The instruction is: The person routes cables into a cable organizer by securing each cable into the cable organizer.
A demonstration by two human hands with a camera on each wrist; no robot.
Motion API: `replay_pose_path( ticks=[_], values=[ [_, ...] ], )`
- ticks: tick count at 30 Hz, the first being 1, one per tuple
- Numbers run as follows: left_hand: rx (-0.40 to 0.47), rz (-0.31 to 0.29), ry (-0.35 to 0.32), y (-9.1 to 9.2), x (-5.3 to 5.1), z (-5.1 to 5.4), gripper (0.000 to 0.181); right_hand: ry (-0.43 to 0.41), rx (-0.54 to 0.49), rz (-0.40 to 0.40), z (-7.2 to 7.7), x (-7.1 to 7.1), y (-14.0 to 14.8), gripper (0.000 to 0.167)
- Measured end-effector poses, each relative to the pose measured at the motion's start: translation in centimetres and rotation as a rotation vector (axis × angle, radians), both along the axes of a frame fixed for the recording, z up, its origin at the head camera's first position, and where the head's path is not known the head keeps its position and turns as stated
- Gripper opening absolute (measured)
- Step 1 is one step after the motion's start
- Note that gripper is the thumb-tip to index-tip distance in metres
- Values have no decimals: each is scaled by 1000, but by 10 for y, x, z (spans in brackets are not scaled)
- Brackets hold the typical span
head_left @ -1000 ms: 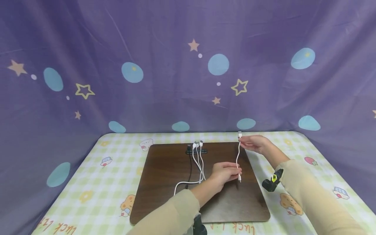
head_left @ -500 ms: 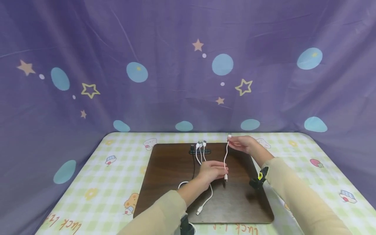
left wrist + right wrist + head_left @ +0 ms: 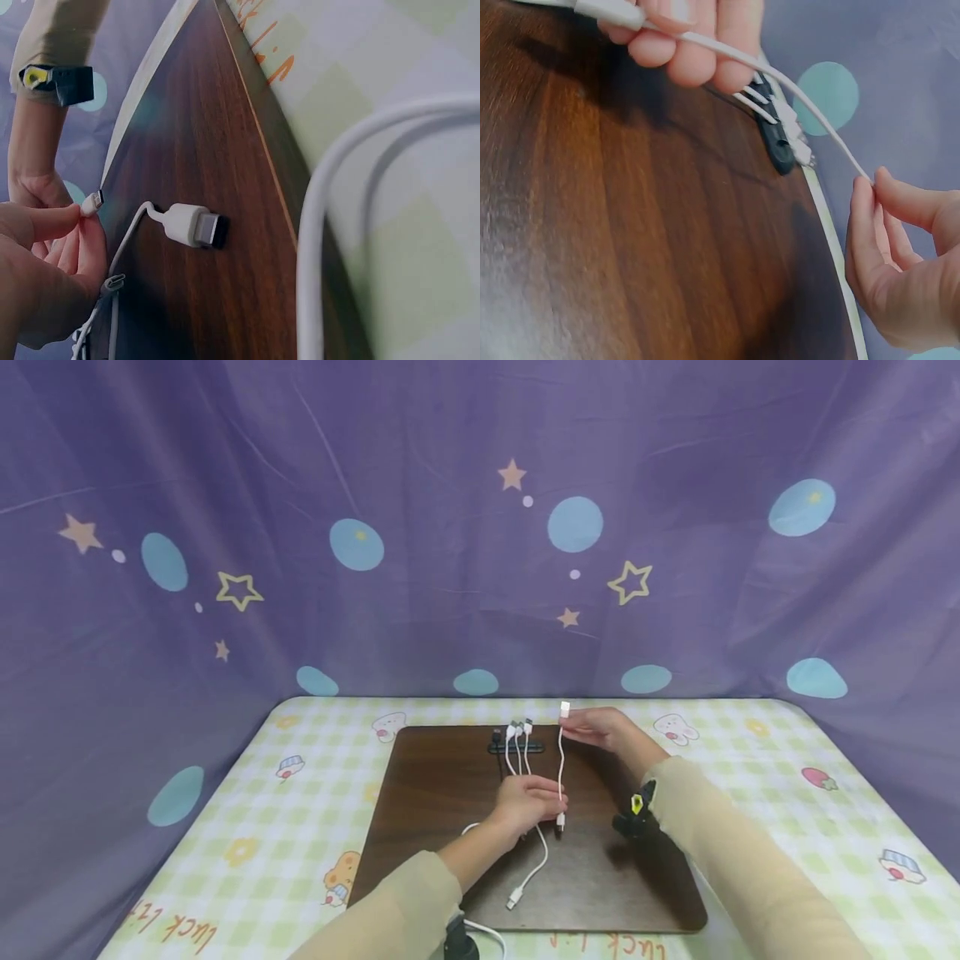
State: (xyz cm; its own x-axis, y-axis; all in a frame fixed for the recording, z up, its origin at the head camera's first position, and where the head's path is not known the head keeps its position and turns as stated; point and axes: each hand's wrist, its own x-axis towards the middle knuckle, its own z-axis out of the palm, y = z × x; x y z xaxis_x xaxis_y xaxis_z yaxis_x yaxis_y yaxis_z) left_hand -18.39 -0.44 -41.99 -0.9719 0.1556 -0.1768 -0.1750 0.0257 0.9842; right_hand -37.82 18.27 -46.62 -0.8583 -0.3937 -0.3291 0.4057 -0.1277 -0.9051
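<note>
A short white charging cable (image 3: 561,760) is stretched between both hands above the dark brown wooden board (image 3: 600,885). My left hand (image 3: 521,806) pinches its lower end by the small plug, whose tip (image 3: 96,201) pokes out past the thumb in the left wrist view. The right hand (image 3: 600,728) pinches the upper end just below the white USB plug (image 3: 565,710). To the left of that plug, a black cable holder (image 3: 780,154) sits along the board's far edge. Several cables, white ones and a black one, run from it; the left arm hides part of them.
A loose white cable end (image 3: 515,897) lies on the board near the front. Another white cable (image 3: 486,929) hangs over the front edge beside the left sleeve. A checked cloth (image 3: 247,810) covers the table, and a purple curtain (image 3: 420,635) stands behind it.
Both hands have moved left with the stretched cable, closer to the cable holder. The loose cable end at the front, hidden by the left arm at first, has come into sight.
</note>
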Motion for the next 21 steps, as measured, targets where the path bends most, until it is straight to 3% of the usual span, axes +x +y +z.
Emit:
replay_pose_path(
  ticks=[2,4,6,8,15,21],
  values=[
    [-20,2,8,-1,0,-2,24,19,10,2,-3,-1,-5,45],
    [-47,6,20,-1,1,-2,24,24,24,-14,12,14,-15,47],
    [-70,16,32,-2,2,-3,24,2,123,-85,47,46,-33,53],
    [-88,27,42,-4,4,-2,23,8,131,-107,58,58,-40,53],
    [-165,64,48,-11,14,4,21,71,192,-129,48,57,-50,49],
    [-231,95,99,-13,21,9,21,166,222,-152,42,58,-58,42]
  ],
)
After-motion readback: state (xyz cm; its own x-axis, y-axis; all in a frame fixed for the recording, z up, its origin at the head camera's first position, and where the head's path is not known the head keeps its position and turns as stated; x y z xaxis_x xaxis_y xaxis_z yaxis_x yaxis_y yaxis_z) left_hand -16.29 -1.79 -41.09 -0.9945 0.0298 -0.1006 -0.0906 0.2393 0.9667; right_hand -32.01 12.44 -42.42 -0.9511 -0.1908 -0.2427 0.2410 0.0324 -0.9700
